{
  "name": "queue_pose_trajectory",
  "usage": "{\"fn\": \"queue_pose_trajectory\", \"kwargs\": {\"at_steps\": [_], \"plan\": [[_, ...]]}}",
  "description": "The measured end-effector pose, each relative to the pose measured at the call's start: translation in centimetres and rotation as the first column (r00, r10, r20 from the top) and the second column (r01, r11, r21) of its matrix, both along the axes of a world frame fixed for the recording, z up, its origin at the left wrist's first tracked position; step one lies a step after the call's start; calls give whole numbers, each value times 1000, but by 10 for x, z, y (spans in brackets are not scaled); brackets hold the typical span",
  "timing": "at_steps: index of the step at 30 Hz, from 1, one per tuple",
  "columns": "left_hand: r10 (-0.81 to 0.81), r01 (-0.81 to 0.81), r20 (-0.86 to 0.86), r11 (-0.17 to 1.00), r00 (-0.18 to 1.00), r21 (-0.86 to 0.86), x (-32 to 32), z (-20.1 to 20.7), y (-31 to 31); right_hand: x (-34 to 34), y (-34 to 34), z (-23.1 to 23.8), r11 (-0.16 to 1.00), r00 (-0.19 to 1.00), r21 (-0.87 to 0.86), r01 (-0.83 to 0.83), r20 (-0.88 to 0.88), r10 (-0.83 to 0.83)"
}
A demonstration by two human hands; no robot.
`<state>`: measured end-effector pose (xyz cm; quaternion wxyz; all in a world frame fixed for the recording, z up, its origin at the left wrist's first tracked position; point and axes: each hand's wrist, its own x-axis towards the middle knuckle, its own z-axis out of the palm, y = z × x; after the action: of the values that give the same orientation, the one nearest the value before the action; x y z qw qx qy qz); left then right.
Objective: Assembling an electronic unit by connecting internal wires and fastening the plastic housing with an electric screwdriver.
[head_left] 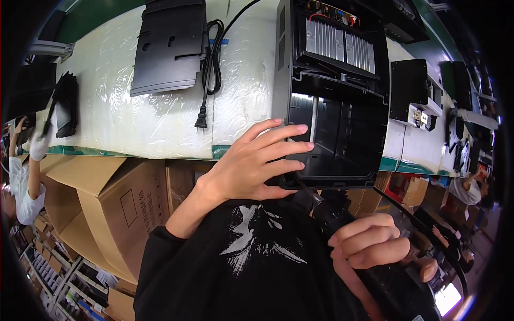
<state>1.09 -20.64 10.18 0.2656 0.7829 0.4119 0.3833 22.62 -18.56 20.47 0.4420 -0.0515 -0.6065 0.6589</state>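
Observation:
A large black plastic appliance housing point(342, 101) lies open on the white-covered workbench point(107, 91), with metal fins showing near its top. My left hand point(257, 160) rests on the housing's near left corner, fingers spread over the rim and gripping it. My right hand point(369, 243) is closed around a black electric screwdriver point(342, 224), whose thin bit points up at the housing's lower edge near my left fingers. A cable trails from the tool toward the right.
A black flat plastic panel point(168, 45) and a coiled black power cord with plug point(210, 64) lie on the bench to the left. Another black part point(65, 104) sits at the far left. Cardboard boxes point(118, 203) stand under the bench. Other workers appear at both edges.

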Motion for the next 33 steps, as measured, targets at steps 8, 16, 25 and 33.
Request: {"fn": "queue_pose_trajectory", "kwargs": {"at_steps": [8, 16, 25, 33], "plan": [[11, -11, 29, 1000, 1000, 13, -2, -2, -2, -36, -15, 8, 893, 918, 214, 396, -84, -387], [10, -13, 76, 999, 997, 34, -1, -3, -1, -42, -16, 5, 878, 912, 245, 410, -101, -398], [24, -30, 82, 997, 996, 73, -1, -7, -2, -17, 5, 9, 994, 982, 66, -92, 173, 79], [8, -14, 84, 998, 996, 63, -1, -6, -3, -36, 10, 18, 985, 965, 120, -125, 244, 93]]}}
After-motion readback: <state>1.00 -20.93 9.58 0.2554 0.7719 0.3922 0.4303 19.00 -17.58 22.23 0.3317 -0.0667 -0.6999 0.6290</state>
